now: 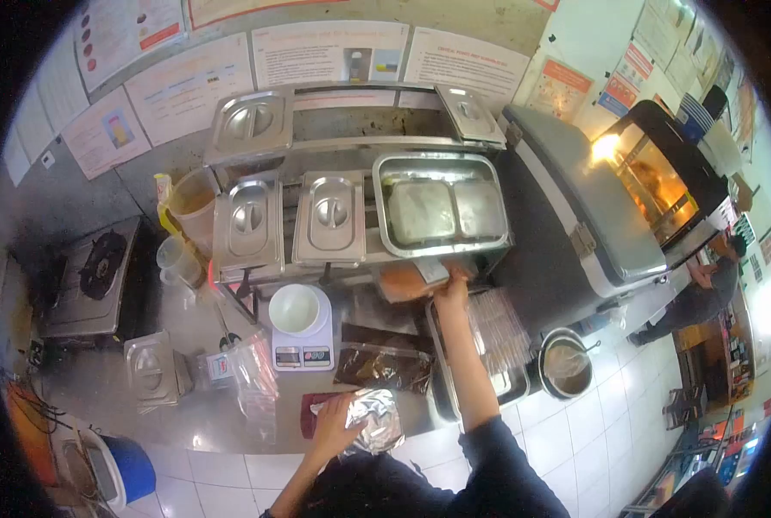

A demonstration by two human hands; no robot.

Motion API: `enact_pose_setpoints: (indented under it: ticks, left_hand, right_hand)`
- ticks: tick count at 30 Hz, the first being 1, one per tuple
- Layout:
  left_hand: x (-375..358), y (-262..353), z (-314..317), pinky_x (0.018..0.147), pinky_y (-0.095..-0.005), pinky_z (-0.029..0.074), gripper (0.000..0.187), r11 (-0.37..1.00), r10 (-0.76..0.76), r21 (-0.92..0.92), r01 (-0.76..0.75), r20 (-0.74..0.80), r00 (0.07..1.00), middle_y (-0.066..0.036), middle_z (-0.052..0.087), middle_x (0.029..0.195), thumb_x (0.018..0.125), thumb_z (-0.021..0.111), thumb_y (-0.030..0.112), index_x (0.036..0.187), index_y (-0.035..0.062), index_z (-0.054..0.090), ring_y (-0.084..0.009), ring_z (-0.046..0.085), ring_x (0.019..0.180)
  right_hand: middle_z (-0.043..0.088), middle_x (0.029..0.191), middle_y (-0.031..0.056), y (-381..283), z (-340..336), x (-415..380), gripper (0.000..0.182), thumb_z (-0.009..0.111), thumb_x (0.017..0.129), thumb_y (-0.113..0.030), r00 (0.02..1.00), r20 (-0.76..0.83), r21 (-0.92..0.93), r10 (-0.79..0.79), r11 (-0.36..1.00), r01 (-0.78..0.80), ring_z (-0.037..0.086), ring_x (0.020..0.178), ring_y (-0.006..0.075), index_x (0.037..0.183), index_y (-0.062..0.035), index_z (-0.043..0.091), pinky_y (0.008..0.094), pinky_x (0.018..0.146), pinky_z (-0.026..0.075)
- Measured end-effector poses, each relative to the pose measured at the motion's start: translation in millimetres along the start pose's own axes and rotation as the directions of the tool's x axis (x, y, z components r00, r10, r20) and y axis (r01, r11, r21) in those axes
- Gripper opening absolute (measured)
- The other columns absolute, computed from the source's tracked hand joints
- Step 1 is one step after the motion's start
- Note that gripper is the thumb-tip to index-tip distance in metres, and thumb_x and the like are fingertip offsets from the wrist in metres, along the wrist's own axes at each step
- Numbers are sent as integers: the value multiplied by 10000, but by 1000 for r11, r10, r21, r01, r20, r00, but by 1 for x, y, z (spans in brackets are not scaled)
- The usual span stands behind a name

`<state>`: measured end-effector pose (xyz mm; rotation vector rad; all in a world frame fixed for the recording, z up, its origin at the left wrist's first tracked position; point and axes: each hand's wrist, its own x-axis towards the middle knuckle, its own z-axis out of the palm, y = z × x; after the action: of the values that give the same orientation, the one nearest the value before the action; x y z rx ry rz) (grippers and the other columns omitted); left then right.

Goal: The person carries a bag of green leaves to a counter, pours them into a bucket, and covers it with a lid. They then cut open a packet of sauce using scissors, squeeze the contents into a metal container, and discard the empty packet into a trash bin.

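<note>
My left hand (pixel 337 425) rests on a crumpled sheet of silver foil (pixel 377 418) at the near edge of the steel counter (pixel 213 414). My right hand (pixel 451 288) reaches forward under the large steel pan (pixel 442 211) and grips an orange-brown flat package (pixel 407 280). A dark plastic bag (pixel 384 366) lies between my two arms. A white digital scale (pixel 302 341) with a white bowl (pixel 294 308) on it stands to the left of that bag.
Lidded steel containers (pixel 247 226) sit on a rack behind the scale. A gas burner (pixel 96 268) is at the far left, a loose lid (pixel 151 369) and clear bags (pixel 252 375) nearby. A steel pot (pixel 567 363) stands at right. Another person (pixel 705 289) stands by the warmer.
</note>
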<state>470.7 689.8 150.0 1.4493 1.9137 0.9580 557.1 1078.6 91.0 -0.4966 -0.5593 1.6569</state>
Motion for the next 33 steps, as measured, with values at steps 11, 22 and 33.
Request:
enact_pose_setpoints:
  ticks: [11,22,33]
  left_hand:
    - [-29,-14,3,948,-467,255,571,968,-61,236,89,-124,990,-117,422,1230,648,659,307,1148,101,476,-336,368,1135]
    - [-13,-29,4,875,-470,324,617,922,-183,314,227,-163,969,-139,461,1072,586,698,270,1138,100,482,-343,401,1045]
    - [2,-35,1,818,-445,411,587,928,-282,257,270,11,959,-157,491,1016,557,742,244,1059,64,497,-357,475,988]
  right_hand:
    - [596,1015,131,22,24,112,336,498,838,-286,953,-275,-111,-130,989,103,552,941,270,1012,-11,582,397,875,402]
    - [602,1006,132,-25,27,120,347,504,834,-307,982,-176,-540,-67,841,-40,557,938,276,1008,-19,589,402,869,407]
    - [609,997,133,-73,31,107,358,509,831,-327,982,11,-993,-189,111,32,562,936,283,1004,-26,596,407,862,411]
